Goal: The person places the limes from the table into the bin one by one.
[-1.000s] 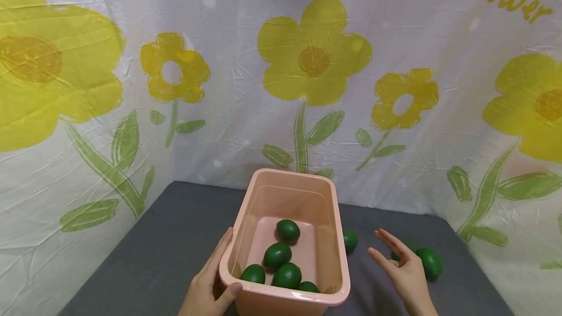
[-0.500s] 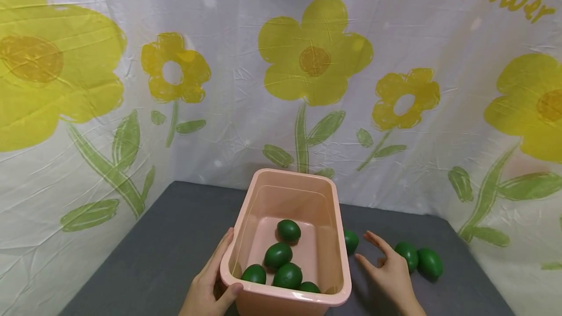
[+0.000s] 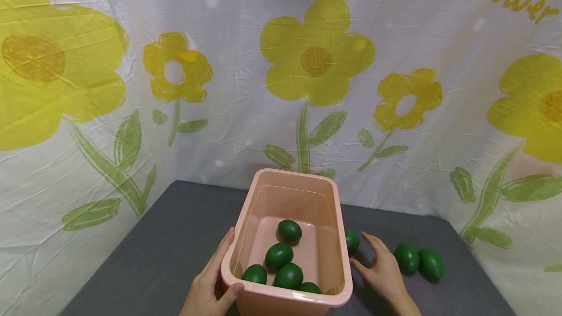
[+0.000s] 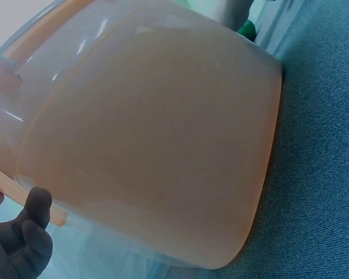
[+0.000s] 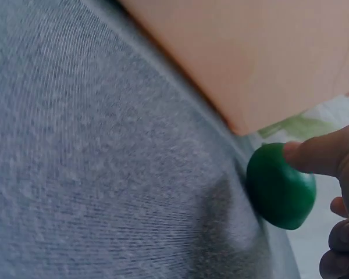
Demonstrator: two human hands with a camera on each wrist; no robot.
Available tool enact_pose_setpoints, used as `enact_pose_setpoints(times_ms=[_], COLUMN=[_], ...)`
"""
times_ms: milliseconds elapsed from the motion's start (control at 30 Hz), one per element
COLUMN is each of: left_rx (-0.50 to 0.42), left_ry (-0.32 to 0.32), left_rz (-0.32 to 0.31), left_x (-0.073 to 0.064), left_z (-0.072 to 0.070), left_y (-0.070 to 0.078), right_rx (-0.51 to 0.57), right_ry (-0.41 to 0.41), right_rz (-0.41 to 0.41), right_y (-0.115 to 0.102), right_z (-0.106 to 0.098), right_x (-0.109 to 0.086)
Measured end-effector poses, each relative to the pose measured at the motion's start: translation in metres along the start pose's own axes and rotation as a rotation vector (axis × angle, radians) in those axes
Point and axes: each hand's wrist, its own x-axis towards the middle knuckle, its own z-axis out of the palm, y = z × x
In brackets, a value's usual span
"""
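A pink plastic bin (image 3: 340,238) stands in the middle of the table with several dark green limes (image 3: 279,255) inside. My left hand (image 3: 210,277) grips its near left corner, thumb over the rim and fingers along the side; the left wrist view shows the bin's outer wall. Beside the bin's right wall lies another lime (image 5: 279,189), partly hidden by the bin in the head view. My right hand (image 3: 383,269) is right of it, thumb and index finger spread. In the right wrist view a fingertip overlaps this lime; whether it touches is unclear.
Two more limes, a left one (image 3: 407,258) and a right one (image 3: 431,264), lie on the dark grey tabletop (image 3: 175,238) right of my right hand. A bit of green shows below the bin's near left corner. A flower-printed curtain (image 3: 237,126) surrounds the table.
My right hand has moved left from beside the two right-hand limes towards the lime next to the bin. Both right-hand limes now show fully. The left hand and bin stay put.
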Motion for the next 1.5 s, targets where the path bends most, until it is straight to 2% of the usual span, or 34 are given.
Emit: enact_pose_setpoints(times_ms=[300,500,800,967,1100,1300,1500], left_rx=[-0.060,-0.068,-0.044,-0.037,-0.023,-0.029,-0.027], left_ry=[-0.012,-0.012,-0.005,-0.004,0.000,-0.009,0.002], left_rz=[-0.047,-0.053,-0.067,-0.066,-0.035,-0.042,-0.036], left_x=[-0.001,0.000,-0.001,0.000,0.000,0.000,0.000], left_z=[0.001,0.001,0.001,0.002,0.001,0.002,0.001], left_y=[0.002,0.002,0.003,0.003,0.003,0.002,0.003], right_rx=[-0.027,-0.025,-0.009,0.007,0.024,0.024,0.021], right_ry=[-0.049,-0.014,-0.020,0.026,0.062,0.057,0.076], right_rz=[0.019,-0.030,0.045,0.024,0.018,0.058,0.026], right_y=[0.003,0.007,0.016,0.017,0.017,0.016,0.018], right_z=[0.011,0.019,0.035,0.040,0.040,0.040,0.041], right_x=[0.004,0.008,0.011,0.011,0.009,0.007,0.009])
